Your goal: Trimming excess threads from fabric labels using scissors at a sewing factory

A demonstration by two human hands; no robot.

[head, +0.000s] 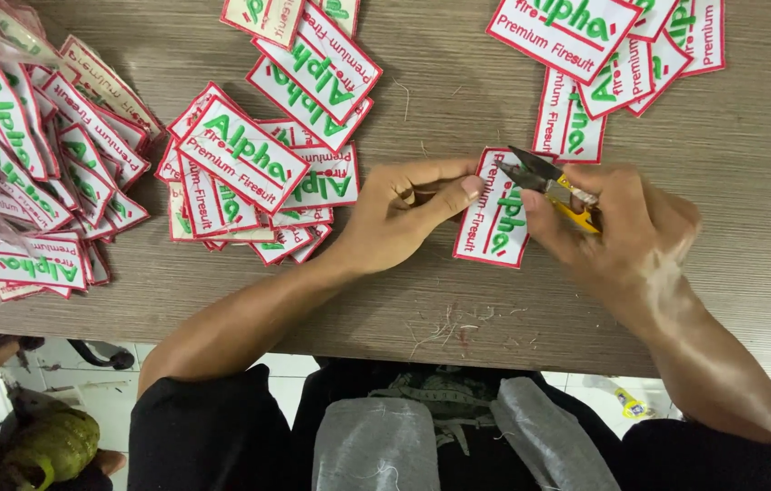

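A brown wooden bench (749, 273) fills most of the head view, its near edge running across the lower part of the picture. On it lie several heaps of white embroidered patches with red borders and green and red stitching: a big fanned heap at the left (40, 173), partly under clear plastic wrap, a middle heap (258, 173) just left of the hands, a smaller group at the top centre (317, 55), and another heap at the top right (613, 64).

The left hand (399, 218) lies on the bench with its fingers curled and its thumb stretched out, pressing the left edge of a single patch (494, 218). This patch lies flat on the wood between the two hands, turned on end, apart from the heaps but close below the top-right one.

The right hand (622, 227) is closed around yellow-handled thread snips (554, 186), whose dark blades point left over the upper edge of the patch; whether the tips touch the cloth is hard to tell.

Loose thread clippings (449, 327) are scattered near the bench edge below the patch.
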